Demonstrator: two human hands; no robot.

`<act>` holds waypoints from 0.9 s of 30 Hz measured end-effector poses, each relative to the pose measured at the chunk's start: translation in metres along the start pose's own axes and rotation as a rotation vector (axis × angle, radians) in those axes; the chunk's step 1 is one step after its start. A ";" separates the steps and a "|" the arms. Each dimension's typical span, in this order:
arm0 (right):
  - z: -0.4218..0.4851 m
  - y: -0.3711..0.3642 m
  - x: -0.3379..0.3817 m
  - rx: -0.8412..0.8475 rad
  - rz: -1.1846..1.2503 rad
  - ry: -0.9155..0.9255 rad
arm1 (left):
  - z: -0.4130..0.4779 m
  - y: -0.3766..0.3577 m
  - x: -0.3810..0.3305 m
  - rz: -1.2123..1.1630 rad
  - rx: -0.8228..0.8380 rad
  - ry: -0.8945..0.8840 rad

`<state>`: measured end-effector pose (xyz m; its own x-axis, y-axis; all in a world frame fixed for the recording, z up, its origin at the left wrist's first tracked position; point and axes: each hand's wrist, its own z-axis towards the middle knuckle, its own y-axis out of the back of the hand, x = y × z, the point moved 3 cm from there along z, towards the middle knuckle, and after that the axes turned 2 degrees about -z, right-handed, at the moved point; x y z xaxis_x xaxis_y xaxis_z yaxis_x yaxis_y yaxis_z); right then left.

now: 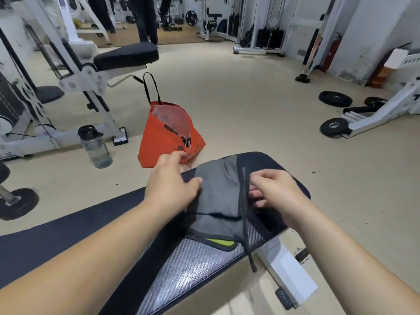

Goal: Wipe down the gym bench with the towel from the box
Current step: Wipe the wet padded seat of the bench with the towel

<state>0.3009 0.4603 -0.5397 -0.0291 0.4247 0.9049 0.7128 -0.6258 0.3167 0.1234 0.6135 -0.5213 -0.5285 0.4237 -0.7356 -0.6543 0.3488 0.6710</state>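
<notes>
A dark padded gym bench runs from the lower left to the centre, with a silver carbon-pattern side panel. On its far end lies a dark grey towel with a black mesh pouch edge and a lime-green patch beneath it. My left hand pinches the towel's left edge between thumb and fingers. My right hand grips the black mesh edge and its cord on the right side. An orange tote bag stands on the floor just beyond the bench.
A water bottle stands on the floor left of the bag, beside a white machine frame with a black seat. Weight plates lie on the right. A person's dark legs stand far back. Beige floor surrounds the bench.
</notes>
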 end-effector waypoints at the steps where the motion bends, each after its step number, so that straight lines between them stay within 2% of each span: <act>1: 0.009 0.013 -0.008 -0.166 -0.141 0.045 | -0.007 -0.010 -0.005 0.151 0.043 -0.105; 3: 0.020 0.036 -0.024 -0.405 -0.378 0.093 | -0.029 -0.042 -0.009 0.345 0.312 -0.172; 5: 0.027 0.050 -0.040 -0.490 -0.459 0.074 | -0.049 -0.073 -0.009 0.559 0.514 -0.155; 7: 0.034 0.059 -0.053 -0.514 -0.514 0.009 | -0.048 -0.091 -0.013 0.696 0.518 -0.236; 12: 0.046 0.061 -0.064 -0.488 -0.466 -0.058 | 0.017 -0.106 -0.008 0.729 0.549 -0.545; 15: 0.050 0.061 -0.067 -0.510 -0.454 -0.089 | 0.057 -0.122 -0.012 0.716 0.494 -0.419; 17: 0.053 0.063 -0.069 -0.541 -0.374 -0.103 | 0.056 -0.141 -0.032 0.669 0.454 -0.304; 18: 0.054 0.065 -0.070 -0.570 -0.281 -0.120 | 0.046 -0.153 -0.044 0.643 0.457 -0.321; 21: 0.057 0.073 -0.077 -0.698 0.176 -0.176 | 0.007 -0.174 -0.073 0.585 0.541 -0.606; 23: 0.059 0.075 -0.081 -0.722 0.399 -0.176 | 0.020 -0.178 -0.072 0.534 0.560 -0.708; 25: 0.058 0.078 -0.080 -0.738 0.436 -0.165 | 0.054 -0.180 -0.063 0.505 0.525 -0.632; 27: 0.059 0.081 -0.083 -0.727 0.427 -0.158 | 0.075 -0.181 -0.057 0.464 0.464 -0.461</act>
<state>0.4024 0.4133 -0.6059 0.2763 0.1097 0.9548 0.0124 -0.9938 0.1106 0.3124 0.5887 -0.5936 -0.3484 0.8781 -0.3279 -0.0776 0.3216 0.9437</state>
